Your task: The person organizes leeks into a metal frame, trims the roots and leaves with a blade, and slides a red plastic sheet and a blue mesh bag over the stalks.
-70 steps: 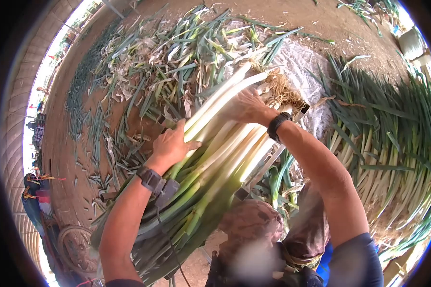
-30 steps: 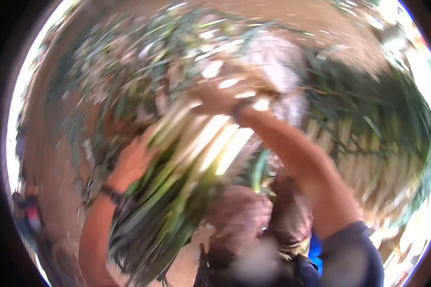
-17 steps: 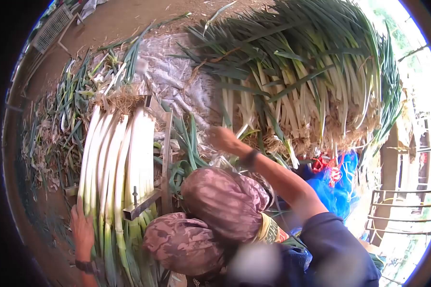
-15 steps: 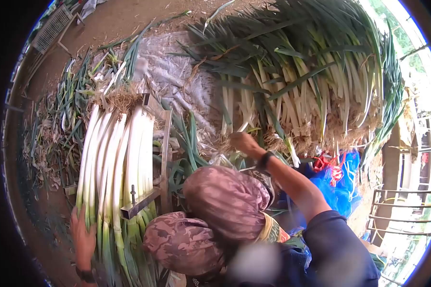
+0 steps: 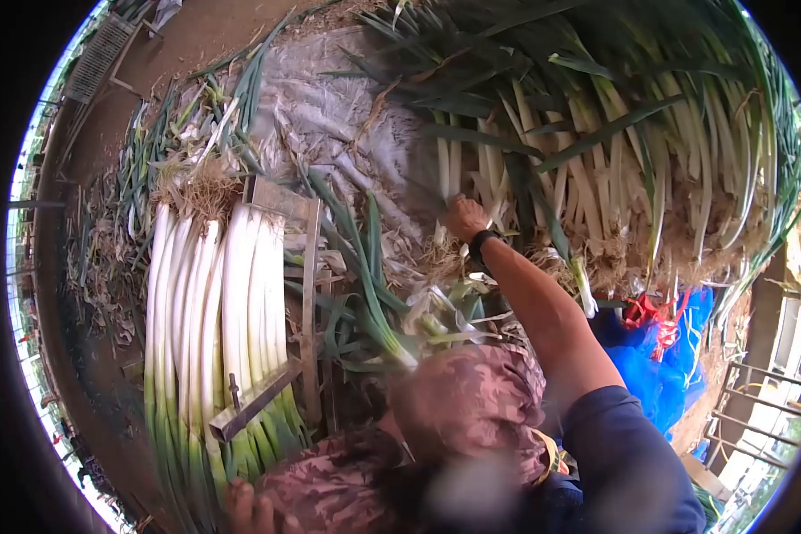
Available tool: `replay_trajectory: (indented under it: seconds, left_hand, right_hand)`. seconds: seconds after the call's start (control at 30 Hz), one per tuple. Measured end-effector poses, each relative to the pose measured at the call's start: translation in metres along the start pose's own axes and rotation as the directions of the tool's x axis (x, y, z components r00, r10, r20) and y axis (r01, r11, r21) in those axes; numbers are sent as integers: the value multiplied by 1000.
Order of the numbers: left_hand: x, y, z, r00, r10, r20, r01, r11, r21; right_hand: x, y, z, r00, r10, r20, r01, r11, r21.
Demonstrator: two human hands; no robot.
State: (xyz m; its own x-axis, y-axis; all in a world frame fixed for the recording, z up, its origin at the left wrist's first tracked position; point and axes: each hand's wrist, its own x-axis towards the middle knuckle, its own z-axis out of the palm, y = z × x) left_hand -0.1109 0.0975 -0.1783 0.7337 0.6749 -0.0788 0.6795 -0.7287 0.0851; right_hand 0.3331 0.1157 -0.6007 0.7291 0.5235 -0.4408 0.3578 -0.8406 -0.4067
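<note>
My right hand [image 5: 465,218] reaches forward and is closed around the lower white part of a leek [image 5: 449,165] at the near left edge of a large pile of leeks [image 5: 596,169]. A watch strap is on that wrist. At the bottom of the view, my left hand [image 5: 254,509] is partly cut off, its fingers apart beside the green leaves of a bundle of leeks [image 5: 240,303]. That bundle lies side by side in a metal frame [image 5: 307,303], roots at the far end. Between the frame and the pile lies a loose leek [image 5: 378,325].
My knees in camouflage trousers [image 5: 463,400] are in front. A blue net bag [image 5: 663,356] with red ties lies to the right. Leek trimmings [image 5: 107,267] cover the ground at left. A pale sheet [image 5: 329,116] spreads beyond the frame, and a metal crate [image 5: 93,67] stands far left.
My right hand has moved forward onto the leek at the pile's edge. My left hand has come off the bundle's left side and drawn back toward my knee. The view has shifted.
</note>
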Motion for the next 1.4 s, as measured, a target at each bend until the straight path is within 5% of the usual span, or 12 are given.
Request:
replay_trajectory:
  seconds: [0.2, 0.4, 0.47, 0.57, 0.67, 0.73, 0.8, 0.87, 0.9, 0.93, 1.0, 1.4]
  left_hand:
    - [9, -2, 2, 998, 59, -32, -59, 998, -20]
    - [5, -3, 4, 991, 90, -95, -97, 993, -72]
    - [8, -1, 5, 989, 77, -127, -87, 993, -75]
    - [7, -2, 9, 979, 93, -179, -112, 989, -97]
    - [-1, 0, 18, 957, 164, -239, -183, 981, -62]
    - [-8, 6, 24, 961, 62, -271, -102, 985, -137]
    - [-8, 3, 28, 939, 53, -340, -110, 983, -150]
    - [-10, 6, 24, 949, 18, -314, -63, 989, -135]
    - [-13, 7, 23, 945, 33, -324, -78, 989, -126]
    - [-14, 13, 17, 939, 33, -343, -82, 988, -128]
    - [-14, 31, 5, 951, 52, -306, -118, 972, -201]
    - [85, 126, 53, 809, 292, -510, -506, 787, -352]
  right_hand:
    - [6, -23, 10, 989, 133, 69, -136, 990, 39]
    - [-79, -60, -104, 930, -144, 338, -179, 626, 759]
    - [-106, -21, -62, 791, -521, -320, 567, 429, 703]
    - [-163, -36, -81, 934, -295, 202, -30, 498, 867]
    - [-178, -15, -84, 777, -630, -17, 363, 425, 829]
    - [-205, -41, -150, 855, -441, 273, 112, 671, 733]
    - [-216, -39, -186, 735, -631, 249, 274, 611, 742]
    - [-255, -56, -240, 400, -912, -86, 789, 295, 539]
    - [-259, -24, -222, 518, -846, -127, 766, 393, 508]
    - [-276, -31, -240, 753, -605, 261, 174, 565, 807]
    - [-330, -47, -276, 761, -510, 402, -274, 309, 911]
    - [-472, -42, -354, 782, -457, 424, 31, 708, 705]
